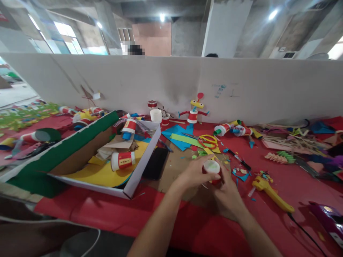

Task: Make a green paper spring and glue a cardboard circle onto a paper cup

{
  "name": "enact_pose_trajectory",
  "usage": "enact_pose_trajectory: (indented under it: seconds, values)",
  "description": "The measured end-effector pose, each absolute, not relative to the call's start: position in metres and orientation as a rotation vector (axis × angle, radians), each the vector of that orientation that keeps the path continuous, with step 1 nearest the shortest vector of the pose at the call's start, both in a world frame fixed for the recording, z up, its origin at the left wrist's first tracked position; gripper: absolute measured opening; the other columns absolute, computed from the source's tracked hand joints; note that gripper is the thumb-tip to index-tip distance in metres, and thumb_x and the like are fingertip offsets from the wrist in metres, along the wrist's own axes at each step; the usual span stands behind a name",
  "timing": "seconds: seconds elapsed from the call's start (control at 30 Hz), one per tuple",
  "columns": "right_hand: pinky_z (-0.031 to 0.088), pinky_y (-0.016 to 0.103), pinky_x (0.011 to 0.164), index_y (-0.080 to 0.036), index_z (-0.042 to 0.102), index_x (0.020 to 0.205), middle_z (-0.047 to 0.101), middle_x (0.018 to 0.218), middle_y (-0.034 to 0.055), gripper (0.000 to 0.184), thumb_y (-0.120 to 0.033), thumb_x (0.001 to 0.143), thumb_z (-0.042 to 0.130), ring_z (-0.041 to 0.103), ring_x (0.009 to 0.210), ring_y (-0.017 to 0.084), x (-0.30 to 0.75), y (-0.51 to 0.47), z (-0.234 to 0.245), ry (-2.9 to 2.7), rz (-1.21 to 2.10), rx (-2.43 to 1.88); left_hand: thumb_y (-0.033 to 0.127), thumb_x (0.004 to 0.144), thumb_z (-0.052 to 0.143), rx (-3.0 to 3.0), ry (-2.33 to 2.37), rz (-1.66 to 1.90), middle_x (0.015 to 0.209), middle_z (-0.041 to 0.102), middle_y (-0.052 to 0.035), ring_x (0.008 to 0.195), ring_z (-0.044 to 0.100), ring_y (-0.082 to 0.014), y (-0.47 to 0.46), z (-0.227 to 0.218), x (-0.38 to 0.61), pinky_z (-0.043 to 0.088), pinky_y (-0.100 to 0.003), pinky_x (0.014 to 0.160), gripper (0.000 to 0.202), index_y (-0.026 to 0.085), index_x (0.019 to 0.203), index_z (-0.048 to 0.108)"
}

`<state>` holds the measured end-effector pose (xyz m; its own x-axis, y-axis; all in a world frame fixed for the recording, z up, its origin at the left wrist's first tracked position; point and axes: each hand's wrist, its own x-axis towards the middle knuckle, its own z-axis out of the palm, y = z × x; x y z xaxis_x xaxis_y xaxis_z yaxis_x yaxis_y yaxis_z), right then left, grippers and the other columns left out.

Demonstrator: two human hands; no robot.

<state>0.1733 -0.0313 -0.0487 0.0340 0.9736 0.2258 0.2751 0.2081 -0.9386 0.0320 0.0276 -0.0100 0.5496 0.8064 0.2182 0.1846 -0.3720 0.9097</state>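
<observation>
Between my two hands is a small red-and-white paper cup [211, 166], its round whitish end facing up toward me. My left hand [192, 174] wraps the cup's left side, with the thumb across its near side. From the right, my right hand [227, 190] grips the cup low, its fingers partly hidden. Just beyond the fingertips lie a yellow paper strip [209, 152] and a folded green strip [201, 153]. Scissors with yellow and red handles [210, 141] rest on blue paper [177, 137]. Beneath the hands is a brown cardboard sheet [174, 171].
An open box [136, 171] at left holds paper and cups. A black phone [155, 163] lies beside it. At right are a yellow glue gun [273, 194] with a cord and a cutter knife [239, 160]. A paper-cup figure [193, 116] stands by the white partition [166, 82].
</observation>
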Motion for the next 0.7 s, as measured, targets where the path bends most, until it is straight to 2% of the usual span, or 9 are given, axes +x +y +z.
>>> enact_pose_trajectory:
  seconds: [0.07, 0.1, 0.2, 0.3, 0.4, 0.47, 0.57, 0.63, 0.7]
  values:
    - [0.045, 0.04, 0.093, -0.026, 0.022, 0.139, 0.043, 0.135, 0.0106, 0.078, -0.038, 0.074, 0.063, 0.049, 0.117, 0.025, 0.176, -0.039, -0.057, -1.381, 0.785, -1.305, 0.037, 0.071, 0.064, 2.157, 0.901, 0.821, 0.13, 0.05, -0.0107, 0.119, 0.044, -0.026, 0.017, 0.001, 0.022, 0.038, -0.041, 0.096, 0.073, 0.024, 0.136, 0.034]
    - [0.044, 0.04, 0.094, -0.026, 0.021, 0.139, 0.041, 0.137, 0.0109, 0.079, -0.038, 0.074, 0.063, 0.047, 0.119, 0.025, 0.178, -0.042, -0.061, -1.373, 0.742, -1.336, 0.039, 0.073, 0.063, 2.292, 0.993, 0.823, 0.131, 0.049, -0.0103, 0.121, 0.042, -0.0262, 0.013, 0.008, 0.01, 0.036, -0.043, 0.098, 0.071, 0.024, 0.136, 0.034]
    - [0.036, 0.044, 0.1, -0.025, 0.025, 0.137, 0.04, 0.136, 0.0101, 0.08, -0.039, 0.071, 0.066, 0.04, 0.124, 0.027, 0.187, -0.048, -0.073, -1.482, 0.61, -1.474, 0.037, 0.078, 0.057, 2.55, 1.354, 0.729, 0.128, 0.052, -0.0075, 0.119, 0.043, -0.0257, 0.008, 0.032, -0.048, 0.034, -0.044, 0.099, 0.057, 0.028, 0.132, 0.04]
    - [0.037, 0.047, 0.099, -0.024, 0.034, 0.13, 0.047, 0.128, 0.0103, 0.07, -0.041, 0.07, 0.066, 0.045, 0.119, 0.027, 0.194, -0.05, -0.084, -1.575, 0.578, -1.537, 0.037, 0.078, 0.055, 2.504, 1.933, 0.436, 0.122, 0.056, -0.008, 0.117, 0.044, -0.0297, 0.014, 0.048, -0.119, 0.033, -0.046, 0.097, 0.052, 0.027, 0.128, 0.046]
    - [0.043, 0.043, 0.092, -0.022, 0.038, 0.123, 0.051, 0.121, 0.0109, 0.06, -0.041, 0.072, 0.065, 0.051, 0.109, 0.026, 0.194, -0.05, -0.088, -1.517, 0.576, -1.502, 0.051, 0.07, 0.058, 2.347, 2.26, 0.148, 0.13, 0.051, -0.0082, 0.125, 0.033, -0.0379, 0.027, 0.05, -0.17, 0.029, -0.052, 0.097, 0.066, 0.026, 0.13, 0.044]
    - [0.044, 0.042, 0.09, -0.022, 0.039, 0.121, 0.051, 0.119, 0.011, 0.057, -0.039, 0.073, 0.063, 0.052, 0.107, 0.025, 0.192, -0.05, -0.087, -1.506, 0.575, -1.457, 0.059, 0.069, 0.053, 2.343, 2.143, 0.01, 0.13, 0.052, -0.0063, 0.123, 0.037, -0.0332, 0.036, 0.044, -0.188, 0.028, -0.046, 0.1, 0.07, 0.026, 0.13, 0.045]
    - [0.043, 0.042, 0.091, -0.022, 0.039, 0.121, 0.051, 0.118, 0.0109, 0.055, -0.038, 0.074, 0.062, 0.052, 0.107, 0.025, 0.191, -0.052, -0.084, -1.523, 0.567, -1.434, 0.057, 0.076, 0.04, 2.376, 1.922, -0.147, 0.126, 0.056, -0.0057, 0.118, 0.046, -0.0264, 0.047, 0.035, -0.203, 0.029, -0.039, 0.1, 0.055, 0.026, 0.118, 0.056]
    - [0.043, 0.043, 0.091, -0.022, 0.039, 0.122, 0.051, 0.119, 0.0108, 0.054, -0.038, 0.075, 0.061, 0.052, 0.107, 0.025, 0.191, -0.053, -0.082, -1.526, 0.555, -1.441, 0.059, 0.076, 0.038, 2.285, 2.01, -0.253, 0.114, 0.063, -0.0101, 0.107, 0.053, -0.029, 0.055, 0.032, -0.208, 0.034, -0.043, 0.094, 0.052, 0.023, 0.102, 0.065]
    - [0.042, 0.043, 0.092, -0.022, 0.039, 0.123, 0.051, 0.12, 0.0109, 0.053, -0.038, 0.076, 0.06, 0.052, 0.108, 0.025, 0.192, -0.053, -0.08, -1.542, 0.532, -1.44, 0.062, 0.071, 0.044, 2.136, 2.221, -0.301, 0.1, 0.068, -0.0148, 0.098, 0.057, -0.0338, 0.065, 0.032, -0.211, 0.037, -0.048, 0.087, 0.05, 0.02, 0.081, 0.069]
